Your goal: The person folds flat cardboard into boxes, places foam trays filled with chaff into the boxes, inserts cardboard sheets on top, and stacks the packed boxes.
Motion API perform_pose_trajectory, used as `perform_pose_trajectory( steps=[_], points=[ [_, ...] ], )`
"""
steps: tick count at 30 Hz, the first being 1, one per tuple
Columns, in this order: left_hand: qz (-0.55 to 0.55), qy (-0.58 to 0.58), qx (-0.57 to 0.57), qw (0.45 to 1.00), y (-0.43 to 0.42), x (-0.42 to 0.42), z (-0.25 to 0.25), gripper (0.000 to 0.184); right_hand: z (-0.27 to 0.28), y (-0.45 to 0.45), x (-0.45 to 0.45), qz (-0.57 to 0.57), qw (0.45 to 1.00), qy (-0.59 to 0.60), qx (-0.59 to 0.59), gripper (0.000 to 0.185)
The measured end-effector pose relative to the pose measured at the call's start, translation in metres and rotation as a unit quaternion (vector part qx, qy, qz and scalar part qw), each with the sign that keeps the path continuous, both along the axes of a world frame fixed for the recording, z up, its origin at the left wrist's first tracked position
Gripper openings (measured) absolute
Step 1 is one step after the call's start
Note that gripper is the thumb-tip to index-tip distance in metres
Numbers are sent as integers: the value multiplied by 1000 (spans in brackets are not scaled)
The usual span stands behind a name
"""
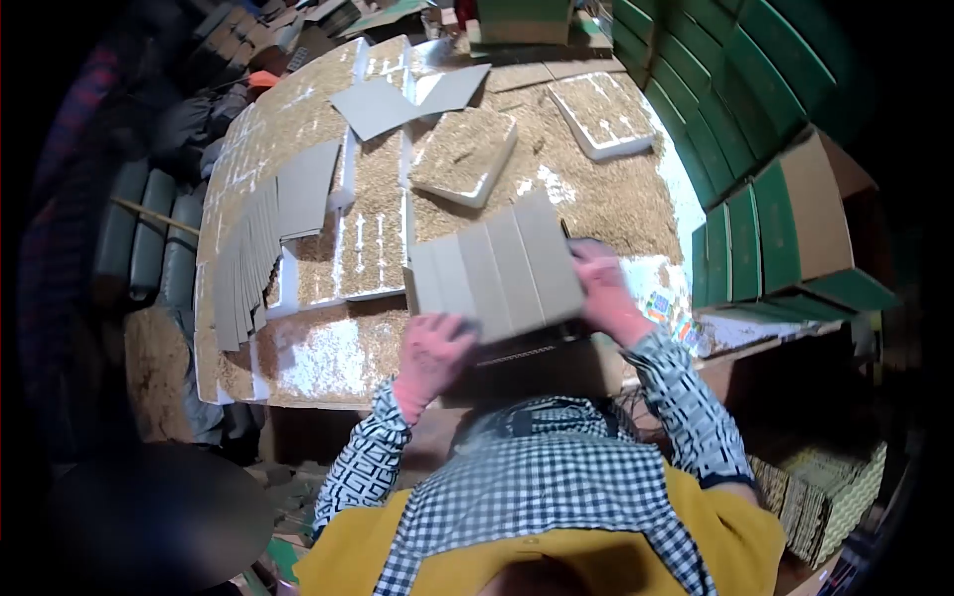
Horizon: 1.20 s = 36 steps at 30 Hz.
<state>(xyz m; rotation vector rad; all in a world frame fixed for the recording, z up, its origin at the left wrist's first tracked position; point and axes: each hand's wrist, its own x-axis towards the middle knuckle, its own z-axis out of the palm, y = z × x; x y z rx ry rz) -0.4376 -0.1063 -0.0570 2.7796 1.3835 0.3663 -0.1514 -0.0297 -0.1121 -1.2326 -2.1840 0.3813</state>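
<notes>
A creased grey-brown cardboard sheet (pixel 497 268) lies tilted in front of me, over a brown cardboard box (pixel 542 372) at the table's front edge. My left hand (pixel 434 358), in a pink glove, is closed at the sheet's lower left corner. At the sheet's right edge, my right hand (pixel 606 290), also pink-gloved, has its fingers curled round the side. A thin dark edge shows by those fingers, too unclear to name. What lies under the sheet is mostly hidden.
White foam blocks (pixel 462 154) covered in sawdust-like grains stand on the table. Grey card sheets (pixel 243 263) are fanned out at left, with two more cards (pixel 378 107) behind. Green boxes (pixel 730 94) are stacked at right, near an open green carton (pixel 810 223).
</notes>
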Motion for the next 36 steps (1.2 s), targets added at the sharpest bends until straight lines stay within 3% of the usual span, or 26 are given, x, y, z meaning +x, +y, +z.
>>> perform_pose_trajectory(
  steps=[2, 4, 6, 7, 8, 10, 12, 13, 14, 16, 17, 18, 19, 20, 21, 22, 23, 24, 25, 26, 27, 30, 31, 32, 34, 36],
  points=[
    [-35, -35, -204, 978, 4, -9, -46, 26, 54, -12, 8, -174, 975, 94, 97, 37],
    [-45, -12, -253, 966, 19, -5, -60, 19, 73, -23, -8, -111, 983, 48, 140, 33],
    [-41, 62, -240, 968, 33, 1, -80, 23, 31, -25, -45, 44, 980, -187, -44, 38],
    [-48, 123, -299, 945, 40, 7, -74, 31, -20, -27, -50, 102, 940, -325, 34, 37],
    [-53, 170, -368, 912, 41, 14, -52, 37, -25, -21, -50, 164, 898, -390, -117, 40],
    [-67, 30, -343, 937, 34, -9, -35, 46, -18, 2, -56, 112, 860, -453, -205, 35],
    [2, -206, -280, 937, 18, -46, 25, 52, 26, -10, -32, 138, 957, -211, -142, 27],
    [127, -296, -198, 926, 13, -71, 18, 62, 49, -11, -22, 107, 966, 49, -231, 22],
    [245, -378, -113, 885, 8, -96, 3, 72, 61, -8, -3, 19, 955, 140, -262, 28],
    [333, -283, -163, 885, 11, -124, -49, 90, 7, 4, 20, -64, 959, 115, -250, 32],
    [294, -202, -234, 904, 11, -126, -123, 97, -25, 0, 4, -22, 903, 283, -322, 37],
    [308, -258, -453, 796, 16, -98, -134, 101, -26, -2, -9, 15, 850, 153, -504, 43],
    [251, -293, -332, 861, 5, -73, -195, 97, -55, -12, -21, 51, 956, -96, -272, 52],
    [372, -257, -319, 833, -1, -35, -181, 99, -74, -7, -29, 13, 959, -70, -273, 63],
    [431, -236, -311, 814, 0, -14, -147, 107, -60, -7, -30, -46, 966, 75, -242, 69],
    [440, -278, -287, 804, -1, -9, -130, 105, -44, -11, -26, -151, 977, 92, -117, 77],
    [414, -349, -262, 799, -3, -20, -151, 95, -40, -15, -23, -230, 963, 100, -99, 90],
    [401, -429, -279, 759, -5, -20, -139, 85, -65, -12, -20, -225, 845, 292, -387, 103],
    [362, -438, -223, 792, -5, -47, -203, 78, -88, -17, -16, -101, 788, 363, -487, 108],
    [301, -556, -261, 730, -5, -47, -184, 67, -110, -17, -23, -120, 796, 371, -462, 106],
    [308, -531, -268, 742, -1, -47, -167, 61, -73, -20, -33, -118, 841, 296, -438, 105],
    [263, -520, -251, 773, 14, -19, -92, 44, -4, -24, -7, -139, 822, 412, -367, 98],
    [247, -595, -293, 707, 40, -35, -126, 40, 22, -26, 12, -139, 823, 447, -322, 97],
    [153, -731, -315, 586, 69, -18, -138, 42, 93, -40, 48, -139, 836, 472, -245, 101],
    [-10, -754, -390, 529, 89, 74, -34, 45, 212, -88, 125, -192, 845, 465, -182, 87],
    [-171, -667, -405, 602, 101, 180, 53, 49, 239, -122, 233, -258, 814, 521, -17, 48]
  ],
)
